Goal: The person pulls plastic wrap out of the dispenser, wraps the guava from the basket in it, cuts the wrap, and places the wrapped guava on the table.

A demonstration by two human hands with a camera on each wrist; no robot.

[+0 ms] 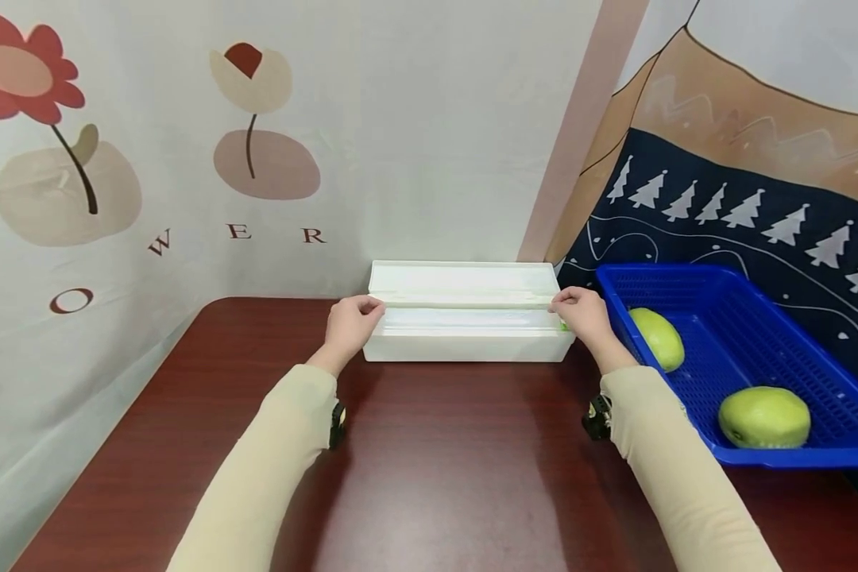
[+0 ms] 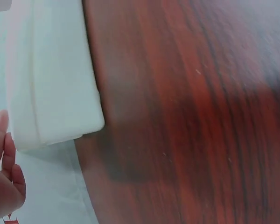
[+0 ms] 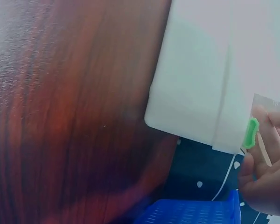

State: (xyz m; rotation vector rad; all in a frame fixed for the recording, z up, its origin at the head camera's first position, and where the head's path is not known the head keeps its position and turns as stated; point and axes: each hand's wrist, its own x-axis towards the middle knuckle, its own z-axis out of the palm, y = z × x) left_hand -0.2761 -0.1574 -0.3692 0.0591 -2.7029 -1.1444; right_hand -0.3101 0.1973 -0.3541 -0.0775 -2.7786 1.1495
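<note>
A long white cling film dispenser box (image 1: 465, 348) stands at the back of the table, its lid (image 1: 463, 278) raised. Clear cling film (image 1: 466, 319) shows as a shiny strip across the opening. My left hand (image 1: 350, 324) pinches the film at the left end between thumb and fingers. At the right end my right hand (image 1: 585, 316) pinches it too. A see-through film edge (image 3: 267, 100) shows by the right fingers in the right wrist view. Close to that hand is a small green slide cutter (image 3: 251, 133) at the box's end.
A blue plastic basket (image 1: 751, 310) sits to the right, beside my right forearm. Two yellow-green mangoes lie in it, one mango (image 1: 765, 417) near the front and another mango (image 1: 656, 339) by the left wall. Printed cloth (image 1: 429, 143) hangs behind the dark red wooden table (image 1: 436, 461).
</note>
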